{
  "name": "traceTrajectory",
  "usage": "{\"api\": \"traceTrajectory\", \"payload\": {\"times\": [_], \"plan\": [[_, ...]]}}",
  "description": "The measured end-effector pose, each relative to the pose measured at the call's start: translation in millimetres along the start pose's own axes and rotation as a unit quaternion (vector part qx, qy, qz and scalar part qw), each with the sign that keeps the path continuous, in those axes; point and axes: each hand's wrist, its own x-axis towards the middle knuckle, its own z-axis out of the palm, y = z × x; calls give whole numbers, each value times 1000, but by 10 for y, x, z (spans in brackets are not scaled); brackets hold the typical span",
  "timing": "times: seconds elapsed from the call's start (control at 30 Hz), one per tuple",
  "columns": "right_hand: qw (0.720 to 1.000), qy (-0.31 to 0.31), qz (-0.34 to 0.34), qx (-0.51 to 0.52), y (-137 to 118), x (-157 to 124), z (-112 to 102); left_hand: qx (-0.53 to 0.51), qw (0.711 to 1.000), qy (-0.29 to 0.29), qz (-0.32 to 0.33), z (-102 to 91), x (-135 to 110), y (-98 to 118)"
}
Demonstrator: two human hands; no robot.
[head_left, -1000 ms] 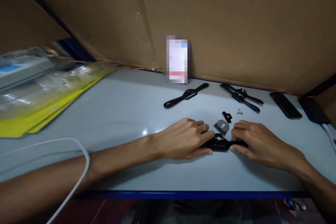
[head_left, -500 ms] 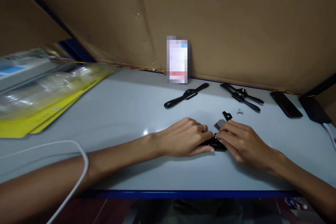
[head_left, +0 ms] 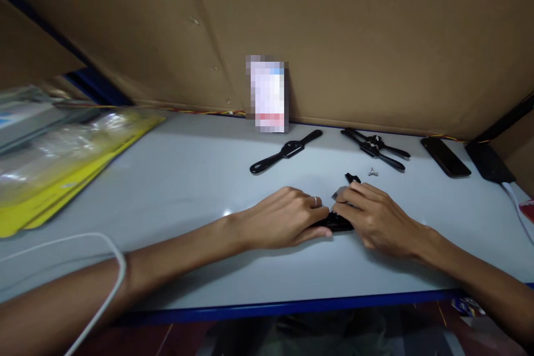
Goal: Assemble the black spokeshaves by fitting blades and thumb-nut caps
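Observation:
A black two-handled tool body (head_left: pixel 337 223) lies on the pale table (head_left: pixel 200 178), mostly covered by both hands. My left hand (head_left: pixel 283 218), a ring on one finger, curls down over its left handle. My right hand (head_left: pixel 373 217) covers its middle and right side, fingertips pinched at a small grey metal plate (head_left: pixel 337 194) on the body. A small black clamp piece (head_left: pixel 351 178) and a tiny silver wing screw (head_left: pixel 372 172) lie just behind my right hand.
Behind lie a whole black two-handled tool (head_left: pixel 286 152), two more crossed (head_left: pixel 374 148), a dark phone (head_left: pixel 445 156), a black pad (head_left: pixel 488 162), a blurred card (head_left: pixel 267 93). Yellow plastic-wrapped packs (head_left: pixel 62 161) stack at left. A white cable (head_left: pixel 108 283) crosses my forearm. Cardboard walls surround.
My right hand slid left from the tool's right handle onto its middle, covering the grey plate. The left hand stayed put. The view shifted slightly.

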Motion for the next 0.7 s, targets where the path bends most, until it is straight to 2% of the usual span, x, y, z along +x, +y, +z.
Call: {"api": "traceTrajectory", "payload": {"times": [0.2,0.7], "plan": [[999,36,-4,25,48,1,61,-5,1000,-4,5,0,10,-5],[998,54,-22,18,65,-11,76,5,1000,4,17,12,5,-25]]}}
